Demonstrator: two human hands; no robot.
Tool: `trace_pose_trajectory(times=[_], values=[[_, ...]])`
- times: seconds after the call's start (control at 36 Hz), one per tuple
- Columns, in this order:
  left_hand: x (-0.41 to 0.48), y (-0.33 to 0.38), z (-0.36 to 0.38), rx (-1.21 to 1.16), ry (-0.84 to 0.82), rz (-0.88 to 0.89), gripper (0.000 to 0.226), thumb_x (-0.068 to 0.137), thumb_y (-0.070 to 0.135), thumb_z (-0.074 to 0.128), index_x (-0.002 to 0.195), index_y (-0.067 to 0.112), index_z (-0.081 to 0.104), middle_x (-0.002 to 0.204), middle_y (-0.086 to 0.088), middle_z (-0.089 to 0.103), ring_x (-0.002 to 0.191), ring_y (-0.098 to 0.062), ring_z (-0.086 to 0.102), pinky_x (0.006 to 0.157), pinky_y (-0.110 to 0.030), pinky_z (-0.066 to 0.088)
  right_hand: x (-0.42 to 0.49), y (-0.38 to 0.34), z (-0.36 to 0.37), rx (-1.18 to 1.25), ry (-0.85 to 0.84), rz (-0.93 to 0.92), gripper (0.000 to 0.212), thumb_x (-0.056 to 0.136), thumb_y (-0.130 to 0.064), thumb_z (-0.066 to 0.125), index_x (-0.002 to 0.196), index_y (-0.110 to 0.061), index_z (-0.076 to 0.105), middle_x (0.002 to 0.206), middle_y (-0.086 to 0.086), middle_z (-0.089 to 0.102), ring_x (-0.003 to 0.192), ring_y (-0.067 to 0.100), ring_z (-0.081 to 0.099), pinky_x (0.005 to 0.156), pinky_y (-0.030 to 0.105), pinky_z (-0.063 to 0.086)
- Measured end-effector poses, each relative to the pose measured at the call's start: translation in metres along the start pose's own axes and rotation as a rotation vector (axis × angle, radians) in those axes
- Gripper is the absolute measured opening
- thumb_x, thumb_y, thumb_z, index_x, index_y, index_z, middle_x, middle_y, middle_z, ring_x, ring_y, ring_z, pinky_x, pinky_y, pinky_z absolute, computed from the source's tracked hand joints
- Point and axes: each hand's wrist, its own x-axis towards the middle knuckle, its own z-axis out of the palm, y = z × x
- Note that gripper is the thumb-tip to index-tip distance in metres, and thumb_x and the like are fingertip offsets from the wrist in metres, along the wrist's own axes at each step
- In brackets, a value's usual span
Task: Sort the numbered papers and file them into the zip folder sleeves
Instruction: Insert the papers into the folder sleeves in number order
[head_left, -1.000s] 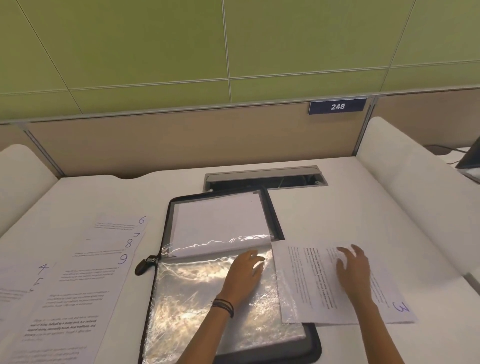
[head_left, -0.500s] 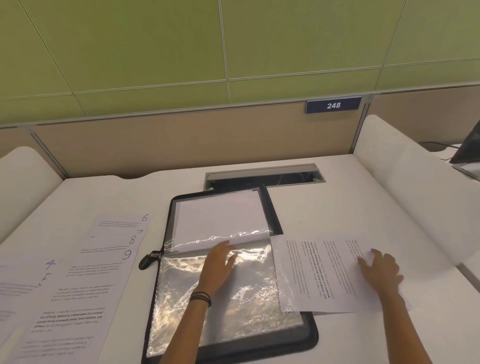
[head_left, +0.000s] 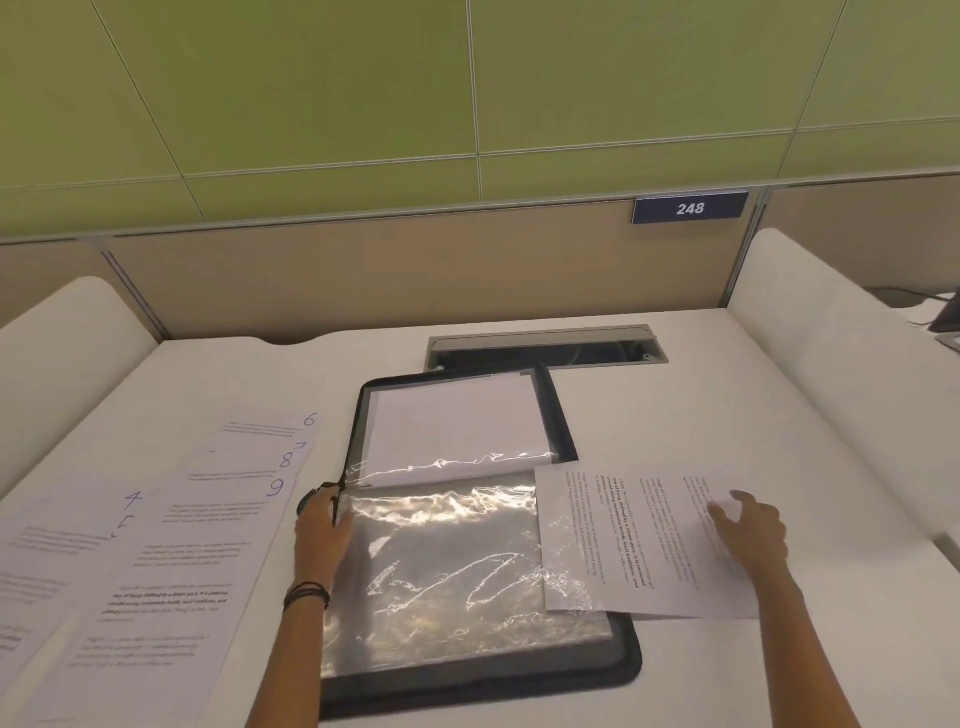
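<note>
White printed papers (head_left: 156, 545), hand-numbered 4 and 5 in one fan and 6 to 9 in another, lie spread on the left of the pale desk (head_left: 727, 405). Just right of them, the left hand (head_left: 322, 530) curls its fingers round the left edge of the clear plastic sleeve (head_left: 441, 561) in the open black zip folder (head_left: 631, 660). Farther right, the right hand (head_left: 750, 530) rests with fingers loosely spread on a loose printed sheet (head_left: 623, 540) that overlaps the folder's right edge.

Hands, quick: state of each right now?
Left hand: at the left edge of the clear sleeve; grip cannot be told.
Right hand: open, fingers resting on the printed sheet.
</note>
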Motion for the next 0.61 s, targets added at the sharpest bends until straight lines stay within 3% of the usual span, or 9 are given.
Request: trace_pose_trajectory(times=[0.08,0.25,0.36,0.53,0.61], values=[[-0.002,-0.013,-0.009,-0.010,-0.036,-0.054,0.036,0.095,0.013,0.053,0.127,-0.003,0.052,0.127,-0.020,0.056,0.116,-0.037,0.053,0.104,-0.043,0.038,-0.003,-0.004,0.002,0.000,-0.020,-0.018,0.052,0.092,-0.032,0.056,0.136,-0.008,0.044,0.138,0.026,0.038,0.126,0.044,0.036,0.104,0.050,0.030],[-0.007,-0.017,-0.016,0.087,-0.192,-0.133,0.036,0.101,0.022,0.037,0.128,0.001,0.048,0.117,-0.028,0.059,0.104,-0.040,0.058,0.097,-0.046,0.044,-0.005,-0.011,0.007,0.013,-0.066,-0.059,0.052,0.092,-0.031,0.056,0.136,-0.007,0.043,0.137,0.028,0.040,0.126,0.044,0.037,0.105,0.049,0.029],[-0.007,-0.007,-0.023,0.184,-0.287,-0.126,0.044,0.102,0.029,0.034,0.143,0.012,0.035,0.132,-0.021,0.051,0.119,-0.036,0.050,0.102,-0.039,0.035,-0.006,-0.018,0.010,0.043,-0.116,-0.068,0.052,0.093,-0.033,0.055,0.137,-0.008,0.042,0.136,0.028,0.041,0.126,0.044,0.038,0.105,0.048,0.030],[0.001,-0.001,-0.020,0.330,-0.329,-0.140,0.042,0.102,0.034,0.033,0.135,0.009,0.040,0.118,-0.020,0.060,0.109,-0.035,0.057,0.095,-0.036,0.040,-0.014,-0.034,0.018,0.085,-0.197,-0.106,0.053,0.093,-0.031,0.054,0.138,-0.009,0.040,0.137,0.026,0.042,0.126,0.042,0.040,0.105,0.047,0.031],[0.003,-0.002,-0.017,0.349,-0.320,-0.148,0.045,0.100,0.040,0.033,0.133,0.010,0.042,0.119,-0.019,0.059,0.111,-0.037,0.056,0.100,-0.041,0.039,-0.022,-0.042,0.023,0.083,-0.242,-0.128,0.053,0.094,-0.033,0.053,0.140,-0.011,0.038,0.139,0.025,0.040,0.128,0.041,0.038,0.107,0.047,0.029]])
